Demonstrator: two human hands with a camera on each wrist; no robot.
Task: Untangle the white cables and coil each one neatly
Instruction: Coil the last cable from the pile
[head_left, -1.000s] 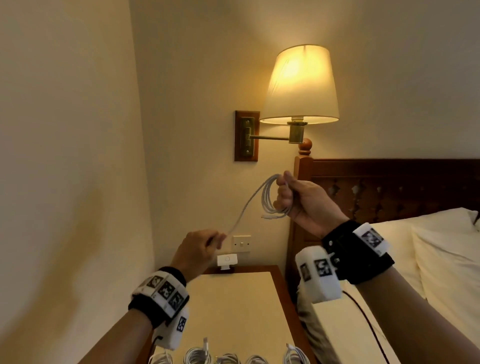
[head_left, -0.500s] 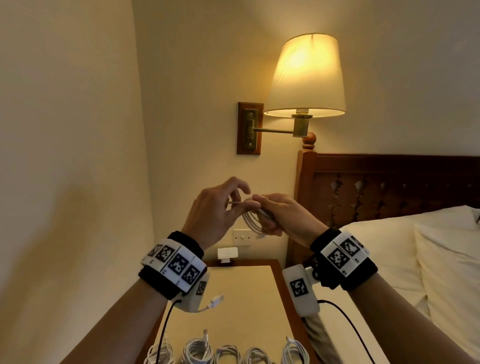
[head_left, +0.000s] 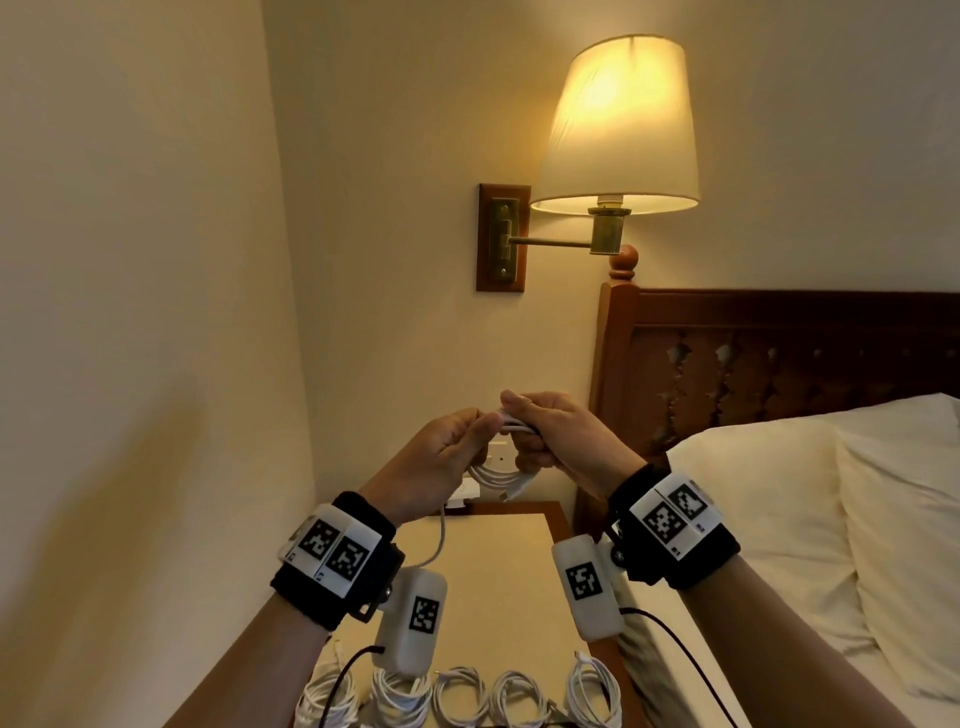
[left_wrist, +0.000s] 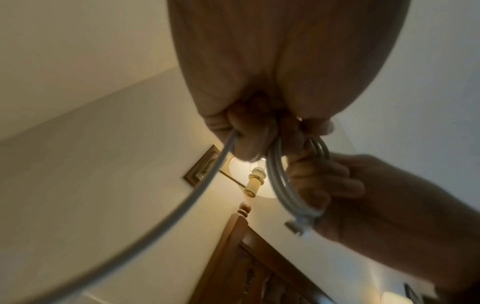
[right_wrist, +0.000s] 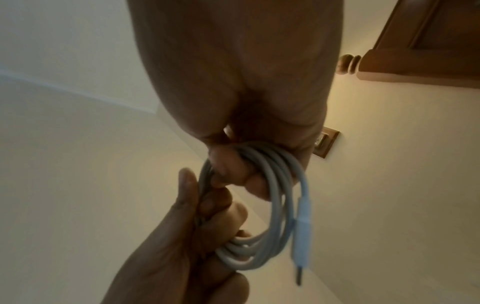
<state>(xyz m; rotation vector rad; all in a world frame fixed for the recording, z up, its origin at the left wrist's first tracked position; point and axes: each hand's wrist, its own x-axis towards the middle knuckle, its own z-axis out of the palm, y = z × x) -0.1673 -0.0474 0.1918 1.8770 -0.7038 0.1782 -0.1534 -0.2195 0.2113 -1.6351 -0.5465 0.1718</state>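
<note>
Both hands meet at chest height over the nightstand, holding one white cable (head_left: 493, 475) wound into a small coil (right_wrist: 275, 207). My right hand (head_left: 550, 441) grips the top of the coil with curled fingers. My left hand (head_left: 447, 457) pinches the coil's left side, and the cable's loose tail (head_left: 441, 535) hangs from it in a curve (left_wrist: 182, 209). A plug end (right_wrist: 301, 242) dangles from the coil's right side. Several coiled white cables (head_left: 457, 696) lie in a row at the nightstand's near edge.
The wooden nightstand (head_left: 498, 582) stands between the left wall and the bed with its pillows (head_left: 831, 519) and dark headboard (head_left: 779, 364). A lit wall lamp (head_left: 618, 135) hangs above. A white socket (head_left: 500, 451) and a small white device (head_left: 465, 493) sit at the back.
A second ago the hands were apart with the cable stretched between them. They have come together and lowered, the loose length is now wound onto the coil, and a short tail hangs.
</note>
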